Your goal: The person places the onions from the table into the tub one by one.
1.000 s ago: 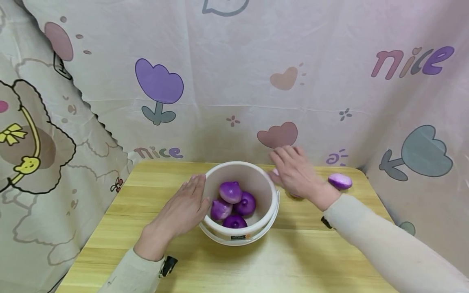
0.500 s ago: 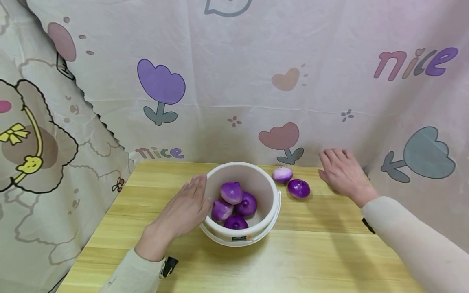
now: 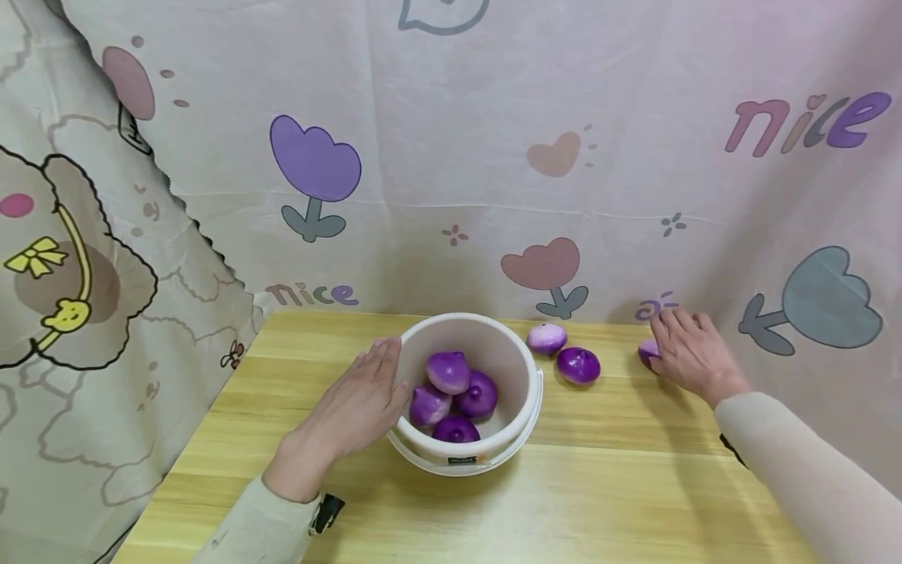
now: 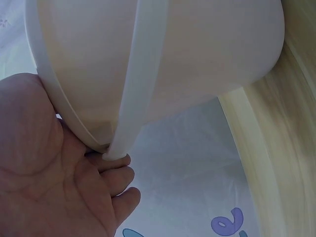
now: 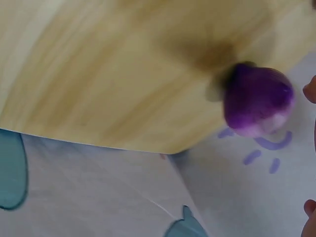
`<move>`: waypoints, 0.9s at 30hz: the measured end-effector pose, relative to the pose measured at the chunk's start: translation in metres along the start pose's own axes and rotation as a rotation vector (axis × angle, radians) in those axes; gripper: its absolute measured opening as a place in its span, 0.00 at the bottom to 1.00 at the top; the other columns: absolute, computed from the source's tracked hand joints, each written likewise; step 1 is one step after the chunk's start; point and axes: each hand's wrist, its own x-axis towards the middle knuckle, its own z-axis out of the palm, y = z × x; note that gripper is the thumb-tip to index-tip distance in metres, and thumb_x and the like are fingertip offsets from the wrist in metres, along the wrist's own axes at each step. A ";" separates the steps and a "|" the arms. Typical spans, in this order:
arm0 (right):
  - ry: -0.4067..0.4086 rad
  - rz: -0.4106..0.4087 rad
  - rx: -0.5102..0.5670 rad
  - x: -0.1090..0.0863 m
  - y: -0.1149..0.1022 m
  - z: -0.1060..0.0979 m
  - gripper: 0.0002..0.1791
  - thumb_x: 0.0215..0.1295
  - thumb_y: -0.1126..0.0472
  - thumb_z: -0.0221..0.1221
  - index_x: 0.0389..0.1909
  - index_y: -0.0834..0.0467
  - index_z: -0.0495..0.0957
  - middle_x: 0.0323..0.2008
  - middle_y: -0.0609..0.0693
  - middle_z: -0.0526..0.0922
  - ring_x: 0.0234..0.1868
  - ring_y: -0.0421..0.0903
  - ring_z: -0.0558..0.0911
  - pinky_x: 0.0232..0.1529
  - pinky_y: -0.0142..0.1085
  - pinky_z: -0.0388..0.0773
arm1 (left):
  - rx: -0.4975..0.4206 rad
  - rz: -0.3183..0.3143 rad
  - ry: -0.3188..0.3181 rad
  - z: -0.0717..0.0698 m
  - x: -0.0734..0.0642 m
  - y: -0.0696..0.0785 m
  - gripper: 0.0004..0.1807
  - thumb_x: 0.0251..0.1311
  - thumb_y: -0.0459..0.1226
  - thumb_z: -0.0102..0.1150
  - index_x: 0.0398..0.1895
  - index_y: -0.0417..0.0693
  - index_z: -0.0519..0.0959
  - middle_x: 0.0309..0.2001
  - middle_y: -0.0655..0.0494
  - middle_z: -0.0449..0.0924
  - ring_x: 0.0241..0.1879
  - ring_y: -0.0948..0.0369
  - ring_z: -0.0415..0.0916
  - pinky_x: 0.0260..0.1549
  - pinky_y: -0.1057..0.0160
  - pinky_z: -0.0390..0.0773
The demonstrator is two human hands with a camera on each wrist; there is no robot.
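Observation:
A white bucket (image 3: 458, 333) with a handle (image 4: 143, 64) stands on the table, holding several purple onions (image 3: 449, 372). My left hand (image 3: 352, 403) rests against the bucket's left rim, its fingers extended along the side. In the left wrist view the palm (image 4: 44, 173) lies at the rim and the fingertips reach past the handle's end. Over at the right, my right hand (image 3: 694, 356) is at a lone purple onion (image 3: 646, 352), partly covering it in the head view. The right wrist view shows this onion (image 5: 259, 101) with fingertips (image 5: 310, 91) spread apart from it.
Two more onions, one pale-topped (image 3: 546, 338) and one dark purple (image 3: 579, 366), lie right of the bucket. A wooden table (image 3: 599, 486) carries everything. Printed curtain cloth (image 3: 423, 157) rises behind the table's back edge and along both sides.
My right hand has moved from beside the bucket to the far-right onion, uncovering the two onions near the bucket. My left hand stays at the rim.

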 end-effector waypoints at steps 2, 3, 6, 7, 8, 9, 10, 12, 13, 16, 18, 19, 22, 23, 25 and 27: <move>-0.004 -0.006 -0.007 -0.002 -0.001 0.007 0.48 0.61 0.41 0.72 0.68 0.73 0.67 0.61 0.72 0.76 0.60 0.68 0.74 0.60 0.65 0.74 | 0.000 -0.001 0.000 -0.001 0.000 0.000 0.39 0.81 0.47 0.44 0.82 0.28 0.52 0.82 0.34 0.52 0.82 0.39 0.50 0.82 0.40 0.55; -0.004 -0.008 -0.010 -0.003 -0.001 0.011 0.48 0.60 0.41 0.72 0.67 0.73 0.68 0.59 0.72 0.76 0.59 0.68 0.74 0.60 0.65 0.74 | -0.001 -0.002 0.000 -0.001 0.000 0.000 0.39 0.81 0.47 0.44 0.82 0.29 0.52 0.82 0.34 0.52 0.82 0.40 0.50 0.82 0.40 0.54; -0.009 -0.017 -0.027 -0.005 -0.003 0.018 0.47 0.60 0.40 0.72 0.65 0.73 0.69 0.57 0.71 0.76 0.57 0.68 0.74 0.61 0.66 0.73 | -0.003 -0.004 -0.001 -0.002 0.000 0.001 0.39 0.82 0.48 0.43 0.82 0.29 0.51 0.82 0.34 0.51 0.82 0.40 0.50 0.82 0.41 0.54; -0.012 -0.018 -0.028 -0.006 -0.003 0.021 0.47 0.60 0.40 0.72 0.64 0.73 0.69 0.56 0.71 0.76 0.56 0.68 0.75 0.61 0.66 0.73 | -0.003 -0.004 -0.001 -0.002 0.000 0.001 0.39 0.82 0.48 0.43 0.82 0.29 0.51 0.82 0.34 0.51 0.82 0.39 0.50 0.82 0.41 0.54; -0.014 -0.016 -0.026 -0.007 -0.004 0.022 0.46 0.60 0.40 0.72 0.63 0.73 0.69 0.56 0.71 0.76 0.56 0.68 0.75 0.61 0.66 0.73 | -0.006 -0.004 -0.002 -0.002 0.000 0.001 0.39 0.82 0.48 0.43 0.82 0.29 0.51 0.82 0.34 0.51 0.83 0.40 0.50 0.82 0.41 0.53; -0.016 -0.011 -0.022 -0.008 -0.005 0.024 0.46 0.60 0.40 0.72 0.62 0.73 0.70 0.55 0.71 0.76 0.56 0.68 0.75 0.61 0.66 0.74 | -0.007 -0.004 -0.004 -0.002 0.000 0.001 0.39 0.82 0.48 0.43 0.82 0.29 0.51 0.83 0.34 0.50 0.83 0.40 0.49 0.82 0.41 0.53; -0.020 -0.006 -0.017 -0.010 -0.005 0.026 0.45 0.60 0.40 0.72 0.62 0.73 0.70 0.56 0.71 0.76 0.56 0.68 0.75 0.61 0.66 0.74 | -0.008 -0.003 -0.005 -0.002 0.000 0.001 0.39 0.82 0.48 0.43 0.82 0.29 0.51 0.83 0.34 0.50 0.83 0.39 0.49 0.82 0.41 0.53; -0.028 0.010 -0.008 -0.012 -0.006 0.029 0.45 0.60 0.41 0.72 0.61 0.73 0.71 0.57 0.72 0.76 0.57 0.68 0.75 0.61 0.66 0.74 | -0.010 -0.003 -0.006 -0.002 0.000 0.001 0.39 0.81 0.48 0.43 0.82 0.29 0.50 0.83 0.34 0.50 0.83 0.40 0.49 0.82 0.40 0.53; -0.032 0.021 0.001 -0.012 -0.007 0.031 0.44 0.60 0.42 0.72 0.61 0.74 0.71 0.58 0.73 0.76 0.57 0.69 0.75 0.62 0.67 0.73 | -0.010 -0.002 -0.007 -0.001 0.000 0.001 0.39 0.81 0.48 0.44 0.82 0.30 0.50 0.83 0.34 0.50 0.83 0.40 0.49 0.82 0.40 0.53; -0.042 0.055 0.014 -0.014 -0.009 0.037 0.44 0.61 0.43 0.72 0.61 0.74 0.70 0.60 0.75 0.75 0.59 0.70 0.74 0.61 0.68 0.73 | -0.006 -0.001 -0.008 -0.001 0.000 0.001 0.39 0.82 0.48 0.43 0.82 0.30 0.50 0.83 0.34 0.50 0.83 0.40 0.49 0.82 0.41 0.53; -0.041 0.082 0.020 -0.014 -0.011 0.041 0.43 0.61 0.43 0.72 0.59 0.74 0.70 0.57 0.74 0.76 0.57 0.69 0.74 0.58 0.67 0.74 | -0.003 0.000 -0.009 0.000 0.000 0.000 0.39 0.82 0.49 0.42 0.82 0.30 0.50 0.83 0.34 0.50 0.83 0.40 0.49 0.82 0.41 0.53; -0.037 0.096 0.023 -0.015 -0.011 0.043 0.42 0.61 0.42 0.72 0.58 0.74 0.70 0.55 0.74 0.76 0.55 0.69 0.74 0.56 0.66 0.75 | -0.003 -0.001 -0.009 0.000 0.000 0.000 0.39 0.82 0.49 0.42 0.82 0.30 0.50 0.83 0.34 0.50 0.83 0.40 0.49 0.82 0.41 0.53; -0.030 0.132 0.027 -0.017 -0.013 0.048 0.41 0.60 0.42 0.72 0.54 0.73 0.70 0.50 0.71 0.76 0.51 0.68 0.74 0.51 0.65 0.76 | -0.002 -0.005 -0.013 0.000 0.000 0.000 0.40 0.82 0.50 0.41 0.82 0.30 0.50 0.83 0.35 0.49 0.83 0.40 0.49 0.82 0.41 0.52; -0.030 0.142 0.029 -0.018 -0.013 0.050 0.41 0.61 0.42 0.73 0.54 0.73 0.69 0.49 0.71 0.76 0.51 0.68 0.74 0.51 0.65 0.76 | -0.002 -0.006 -0.014 0.000 0.000 0.000 0.40 0.82 0.50 0.41 0.83 0.30 0.50 0.83 0.35 0.49 0.83 0.40 0.48 0.82 0.41 0.53; -0.032 0.160 0.036 -0.018 -0.014 0.052 0.40 0.61 0.44 0.72 0.54 0.74 0.69 0.50 0.72 0.76 0.52 0.68 0.74 0.51 0.66 0.76 | -0.002 -0.010 -0.017 0.000 -0.001 0.000 0.40 0.82 0.50 0.41 0.83 0.30 0.50 0.83 0.35 0.49 0.83 0.41 0.48 0.82 0.42 0.52; -0.036 0.182 0.051 -0.017 -0.016 0.053 0.39 0.62 0.46 0.72 0.53 0.74 0.68 0.50 0.73 0.77 0.52 0.69 0.74 0.51 0.67 0.75 | -0.001 -0.012 -0.017 -0.001 -0.001 -0.001 0.40 0.82 0.50 0.41 0.83 0.30 0.50 0.83 0.35 0.49 0.83 0.41 0.48 0.82 0.42 0.52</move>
